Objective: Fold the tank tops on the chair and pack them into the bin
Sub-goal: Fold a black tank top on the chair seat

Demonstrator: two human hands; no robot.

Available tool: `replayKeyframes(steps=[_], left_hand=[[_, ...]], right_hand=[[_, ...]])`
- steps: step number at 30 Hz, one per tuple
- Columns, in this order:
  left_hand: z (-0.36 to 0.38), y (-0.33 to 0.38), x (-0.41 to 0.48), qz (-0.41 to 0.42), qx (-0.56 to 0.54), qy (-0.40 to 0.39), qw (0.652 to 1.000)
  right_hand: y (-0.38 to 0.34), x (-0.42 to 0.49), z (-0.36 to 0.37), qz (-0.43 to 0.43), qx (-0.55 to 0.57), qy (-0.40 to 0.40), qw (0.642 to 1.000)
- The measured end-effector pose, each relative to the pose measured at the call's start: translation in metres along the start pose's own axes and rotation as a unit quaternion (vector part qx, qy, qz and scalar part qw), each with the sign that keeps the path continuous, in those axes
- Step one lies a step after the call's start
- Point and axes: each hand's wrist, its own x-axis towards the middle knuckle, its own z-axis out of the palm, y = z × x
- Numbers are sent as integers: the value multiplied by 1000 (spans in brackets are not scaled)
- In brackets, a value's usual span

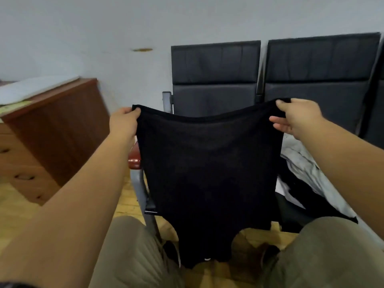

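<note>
both arms reaching forward, left hand (pixel 124 121) and right hand (pixel 295 117) pinching black tank top (pixel 207 173) corners, hanging before chair (pixel 216 80)

Black padded chair (pixel 322 80), grey and black garments (pixel 299 161) on seat

the single view comes from a camera worn on the person's head, facing forward and tilted down along both forearms. it is close to the work: the left hand (pixel 124 123) and the right hand (pixel 299 119) sit mid-frame at arm's reach, gripping the black tank top (pixel 207 173) that hangs between them. the wide lens takes in the knees (pixel 133 246) at the bottom edge and the dark chairs (pixel 216 65) and pale wall (pixel 104 28) further off at the top.
</note>
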Motion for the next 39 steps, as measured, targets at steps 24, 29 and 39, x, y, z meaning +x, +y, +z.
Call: replayKeyframes(steps=[24,29,39], left_hand=[[194,-240,189,-61,297,-3,953],[205,-276,226,-105,225,22,968],[209,-305,222,-107,307,-20,945]], right_hand=[[236,285,62,79,-185,35,979],[261,319,64,17,-242,80,967],[296,324,68,-22,-377,59,924]])
